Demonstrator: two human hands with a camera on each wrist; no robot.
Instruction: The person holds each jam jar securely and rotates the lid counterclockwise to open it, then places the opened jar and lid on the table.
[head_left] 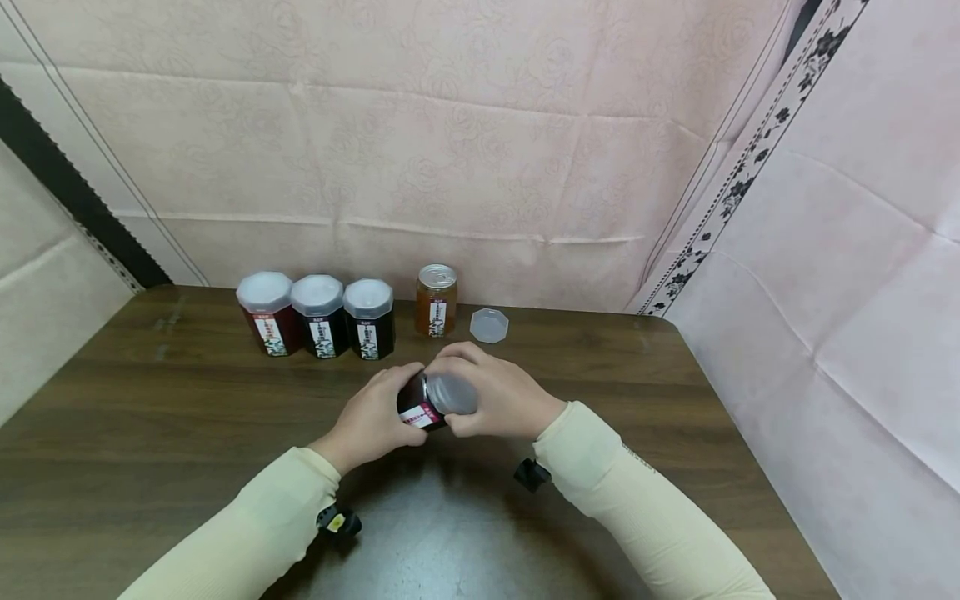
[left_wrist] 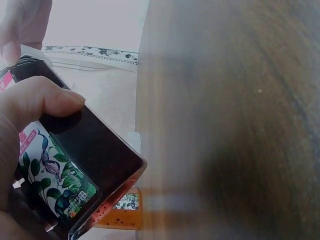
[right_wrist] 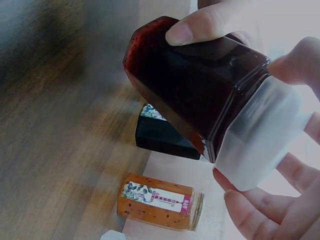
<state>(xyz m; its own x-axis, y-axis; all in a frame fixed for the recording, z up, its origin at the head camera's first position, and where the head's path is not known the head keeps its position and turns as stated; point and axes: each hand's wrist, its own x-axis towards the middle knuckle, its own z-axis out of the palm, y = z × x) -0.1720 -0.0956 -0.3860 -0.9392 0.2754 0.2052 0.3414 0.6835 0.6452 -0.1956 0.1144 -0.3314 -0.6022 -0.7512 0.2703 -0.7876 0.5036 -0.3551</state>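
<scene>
A dark jar of jam with a white label is held tilted above the table, in front of me. My left hand grips its body, the thumb lying along one flat side in the left wrist view. My right hand holds the frosted plastic cap at the jar's top, thumb and fingers around it. In the right wrist view the cap sits over the jar's mouth end, and the dark contents show through the walls. The jar's metal lid, if any, is hidden under the cap.
Three dark jars with frosted caps stand in a row at the back left. An amber jar with a bare metal lid stands right of them, a loose frosted cap beside it. Patterned cloth hangs behind the wooden table.
</scene>
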